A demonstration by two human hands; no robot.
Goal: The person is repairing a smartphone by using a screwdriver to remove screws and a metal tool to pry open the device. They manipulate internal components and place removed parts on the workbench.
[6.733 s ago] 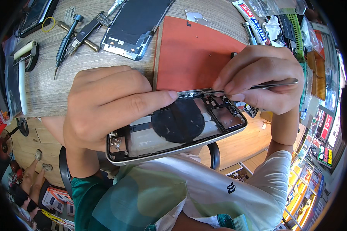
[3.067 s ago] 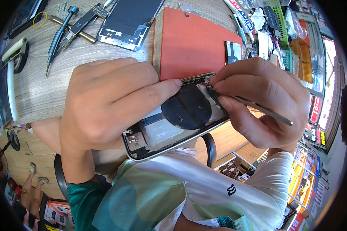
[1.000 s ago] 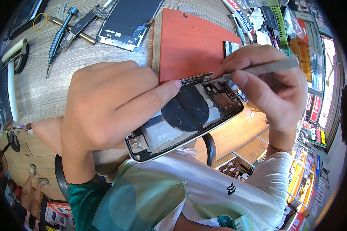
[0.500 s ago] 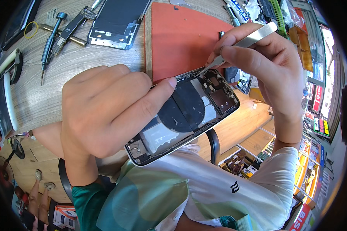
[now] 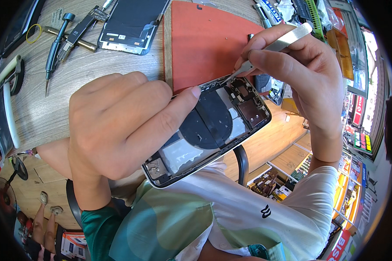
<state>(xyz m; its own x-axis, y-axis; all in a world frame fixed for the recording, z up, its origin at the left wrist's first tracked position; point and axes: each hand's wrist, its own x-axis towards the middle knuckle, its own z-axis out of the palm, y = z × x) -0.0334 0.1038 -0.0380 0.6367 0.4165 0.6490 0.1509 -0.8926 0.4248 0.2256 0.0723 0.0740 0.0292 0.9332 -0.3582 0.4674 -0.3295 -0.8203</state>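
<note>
An opened smartphone housing (image 5: pixel 191 152) is tilted over the bench's near edge, its inside facing up. Within it lie a round black pad (image 5: pixel 206 119), grey-white patches, and a camera area at the right end. My left hand (image 5: pixel 122 122) grips the housing at its far long edge, thumb or finger laid along the rim; some fingertips are hidden. Pinched in my right hand (image 5: pixel 298 65) are silver tweezers (image 5: pixel 287 38), whose tips reach the housing's far inner edge near the camera end. Whether the tips hold a small part is too fine to see.
A red-orange mat (image 5: pixel 204 43) lies beyond the housing. At the far left are a phone screen (image 5: pixel 128 26), a screwdriver (image 5: pixel 56 43), a narrow circuit board (image 5: pixel 80 35) and a yellow band (image 5: pixel 34 33). A chair arm (image 5: pixel 241 165) and display cases stand below.
The tweezers' tips have shifted very slightly left along the housing's far edge. Both hands keep their grips, and the housing has barely moved.
</note>
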